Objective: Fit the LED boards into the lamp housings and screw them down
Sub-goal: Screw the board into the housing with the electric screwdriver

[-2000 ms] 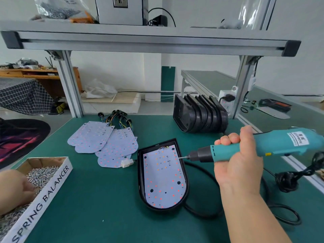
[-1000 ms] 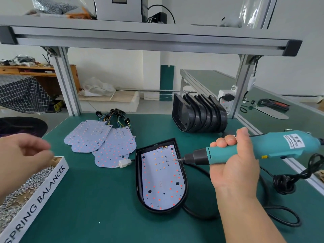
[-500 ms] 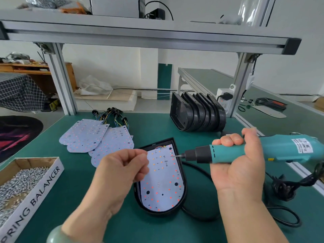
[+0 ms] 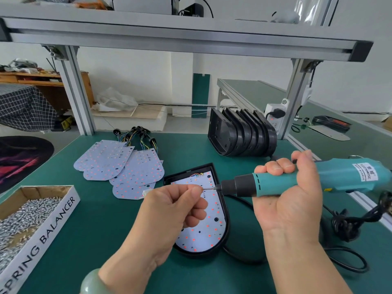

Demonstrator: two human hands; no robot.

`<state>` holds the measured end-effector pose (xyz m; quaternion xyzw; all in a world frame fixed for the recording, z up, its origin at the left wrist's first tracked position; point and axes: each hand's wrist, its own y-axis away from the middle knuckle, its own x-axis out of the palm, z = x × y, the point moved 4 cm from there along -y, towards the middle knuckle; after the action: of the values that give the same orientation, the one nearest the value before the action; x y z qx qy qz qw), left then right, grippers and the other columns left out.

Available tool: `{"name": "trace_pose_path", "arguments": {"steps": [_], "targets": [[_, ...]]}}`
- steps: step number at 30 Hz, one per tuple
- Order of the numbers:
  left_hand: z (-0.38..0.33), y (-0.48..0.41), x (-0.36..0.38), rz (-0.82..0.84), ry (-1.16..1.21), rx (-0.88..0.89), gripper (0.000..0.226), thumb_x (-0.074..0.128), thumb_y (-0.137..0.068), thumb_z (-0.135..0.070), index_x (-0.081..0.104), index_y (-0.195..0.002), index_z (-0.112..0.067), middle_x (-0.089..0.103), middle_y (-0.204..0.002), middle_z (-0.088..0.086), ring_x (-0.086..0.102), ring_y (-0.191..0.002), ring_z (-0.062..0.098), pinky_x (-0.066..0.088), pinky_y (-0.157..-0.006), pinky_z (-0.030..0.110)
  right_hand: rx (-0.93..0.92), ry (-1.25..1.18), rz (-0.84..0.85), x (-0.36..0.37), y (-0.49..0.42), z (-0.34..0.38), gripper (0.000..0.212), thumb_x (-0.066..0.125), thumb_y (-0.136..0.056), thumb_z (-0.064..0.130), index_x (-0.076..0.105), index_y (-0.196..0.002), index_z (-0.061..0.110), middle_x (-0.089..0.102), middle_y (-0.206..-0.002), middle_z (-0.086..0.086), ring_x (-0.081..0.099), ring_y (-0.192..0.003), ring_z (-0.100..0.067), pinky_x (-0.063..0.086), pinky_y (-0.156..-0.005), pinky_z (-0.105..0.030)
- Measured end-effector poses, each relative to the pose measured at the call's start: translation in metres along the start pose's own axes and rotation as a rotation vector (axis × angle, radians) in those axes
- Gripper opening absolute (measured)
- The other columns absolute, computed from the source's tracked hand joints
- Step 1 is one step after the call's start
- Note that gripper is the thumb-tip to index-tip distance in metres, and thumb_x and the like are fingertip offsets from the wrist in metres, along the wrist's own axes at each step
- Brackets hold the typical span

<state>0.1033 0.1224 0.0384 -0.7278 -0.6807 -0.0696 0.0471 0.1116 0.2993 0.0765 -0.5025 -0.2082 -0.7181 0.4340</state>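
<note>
One green table (image 4: pixel 101 225) carries everything, and places here are given from the single lamp housing (image 4: pixel 197 252) lying flat near its middle.

Behind that housing and to its right stands a row of about six empty black housings (image 4: pixel 241 134), on edge and nested together. Well to its left is one open cardboard box (image 4: pixel 53 221), heaped with small silver screws (image 4: pixel 25 215), too many to count. Behind it and to its left lie at least four loose LED boards (image 4: pixel 118 164), overlapping, with their wire tails toward the far edge. Inside the flat housing sits one LED board (image 4: pixel 203 234).

Above the housing's right side, the right hand (image 4: pixel 290 206) is wrapped around one teal electric screwdriver (image 4: pixel 339 175), held level. Over the board, the left hand (image 4: pixel 169 211) has its fingers curled, thumb and forefinger pinching at the tip of the bit (image 4: pixel 210 188). Whatever lies between them is too small to make out.
</note>
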Motion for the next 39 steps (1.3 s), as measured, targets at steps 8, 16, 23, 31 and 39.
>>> {"name": "trace_pose_path", "arguments": {"steps": [8,16,23,31,39], "targets": [[-0.001,0.000,-0.001,0.008,-0.001,0.008,0.023,0.064,-0.087,-0.015,0.072,-0.066,-0.012,0.070,-0.065,0.008,0.062,-0.052,0.013,0.047,-0.046,0.017,0.020,0.028,0.000,0.000,0.002,-0.005,0.025,0.055,-0.094,0.029,0.047,-0.070,0.024,0.042,-0.057,0.013,0.042,-0.049,-0.006,0.044,-0.056,-0.020],[-0.004,0.001,-0.003,0.053,-0.095,0.064,0.028,0.064,-0.086,-0.017,0.073,-0.060,-0.021,0.069,-0.061,0.005,0.061,-0.050,0.012,0.047,-0.046,0.018,0.018,0.000,0.060,0.004,0.005,-0.007,0.024,0.061,-0.080,0.031,0.054,-0.058,0.026,0.041,-0.055,0.012,0.041,-0.046,-0.006,0.045,-0.055,-0.018],[-0.005,0.003,-0.002,0.087,-0.043,0.125,0.019,0.071,-0.065,-0.039,0.075,-0.065,-0.021,0.070,-0.064,0.005,0.063,-0.053,0.013,0.048,-0.049,0.018,0.022,-0.014,0.082,0.006,0.006,-0.005,0.039,0.055,-0.092,0.028,0.057,-0.053,0.026,0.042,-0.055,0.013,0.042,-0.047,-0.005,0.045,-0.055,-0.019],[0.003,-0.014,-0.036,-0.184,-0.226,0.063,0.026,0.069,-0.076,-0.046,0.075,-0.081,-0.020,0.072,-0.072,0.001,0.067,-0.071,0.021,0.055,-0.062,0.029,0.013,-0.015,0.047,0.001,-0.001,-0.002,0.041,0.055,-0.094,0.029,0.058,-0.053,0.027,0.042,-0.056,0.013,0.042,-0.048,-0.005,0.045,-0.056,-0.018],[0.022,-0.048,-0.015,-0.154,-1.087,-0.198,0.078,0.080,-0.055,-0.060,0.042,-0.101,-0.010,0.047,-0.077,-0.005,0.050,-0.074,0.017,0.038,-0.058,0.028,0.009,0.146,-0.017,-0.010,-0.009,-0.001,0.021,0.054,-0.095,0.023,0.042,-0.077,0.025,0.041,-0.056,0.011,0.040,-0.046,-0.008,0.042,-0.053,-0.019]]}}
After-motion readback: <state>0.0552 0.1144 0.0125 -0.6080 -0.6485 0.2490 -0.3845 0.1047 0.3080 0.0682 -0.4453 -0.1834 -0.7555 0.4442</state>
